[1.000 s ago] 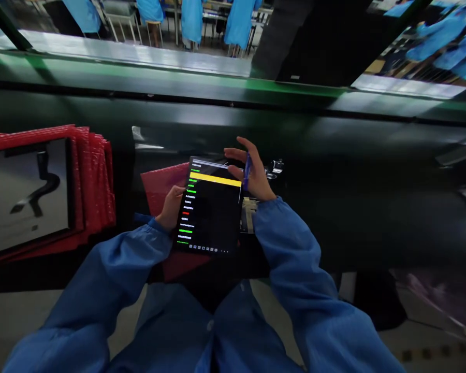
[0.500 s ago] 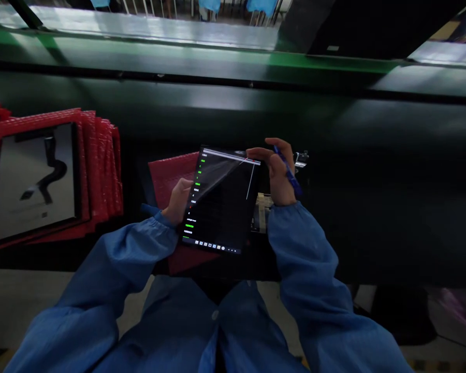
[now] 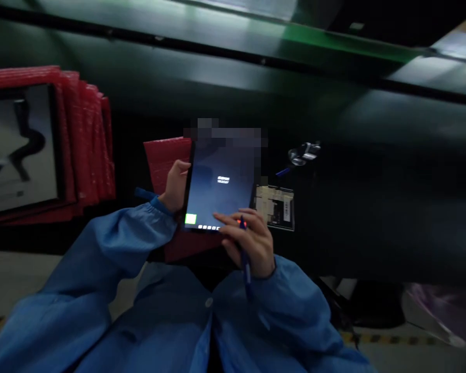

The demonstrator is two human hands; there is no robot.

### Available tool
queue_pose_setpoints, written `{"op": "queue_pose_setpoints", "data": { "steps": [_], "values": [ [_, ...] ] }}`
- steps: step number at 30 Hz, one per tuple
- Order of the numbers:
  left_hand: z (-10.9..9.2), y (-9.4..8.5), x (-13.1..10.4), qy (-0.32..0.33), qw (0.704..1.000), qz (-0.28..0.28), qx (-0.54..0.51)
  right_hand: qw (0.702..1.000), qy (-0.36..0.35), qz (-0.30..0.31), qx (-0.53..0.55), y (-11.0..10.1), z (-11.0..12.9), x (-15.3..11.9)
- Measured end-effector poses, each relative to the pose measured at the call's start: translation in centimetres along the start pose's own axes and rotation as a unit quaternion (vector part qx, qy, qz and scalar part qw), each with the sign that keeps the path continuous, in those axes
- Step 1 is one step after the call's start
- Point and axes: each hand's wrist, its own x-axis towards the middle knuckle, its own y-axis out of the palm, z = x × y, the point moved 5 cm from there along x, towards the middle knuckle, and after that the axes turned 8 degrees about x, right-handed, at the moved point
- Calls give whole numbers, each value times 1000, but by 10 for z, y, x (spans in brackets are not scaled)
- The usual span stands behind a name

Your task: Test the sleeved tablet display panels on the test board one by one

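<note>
Holding hand: the left hand [image 3: 175, 185] grips the left edge of a thin, flat, black-edged tablet [image 3: 213, 194] with a glowing blue-grey screen. The thumb is in front; the other fingers are hidden.
Pointing hand: the right hand [image 3: 252, 241] is half curled, with a slim blue pen [image 3: 246, 267] tucked in it. One finger reaches the low part of the screen; I can't tell if it touches.
Tablet: in front of the body, between the hands. Its long side runs away from the person, the far end leaning a bit right. The right hand covers the low right corner.
Edges: the far edge is blocky and hard to see. A red bubble-wrap sheet [image 3: 161, 166] pokes out left and below.
Room: a flat, dark part with tan tape [image 3: 281, 207] lies just right of the tablet. Past it, the dark table [image 3: 373, 207] runs far to the right.
</note>
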Motion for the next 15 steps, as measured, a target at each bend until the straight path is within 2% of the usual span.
{"op": "queue_pose_setpoints", "data": {
  "steps": [2, 4, 8, 11, 15],
  "values": [
    [0, 3, -1, -1, 1000, -8, -12, 997, -29, 59, -38, 22, 7, -11],
    [-1, 4, -1, 1, 1000, -15, -19, 993, -52, 92, -50, 39, 10, -17],
    [-2, 6, -3, 0, 1000, -15, -19, 986, -80, 128, -70, 52, 8, -18],
    [-1, 4, -2, -2, 1000, -9, -9, 990, -84, 90, -69, 35, 7, -8],
    [2, -2, 3, -6, 1000, 19, -3, 992, -78, -11, -97, -9, -9, 26]
  ]
}}
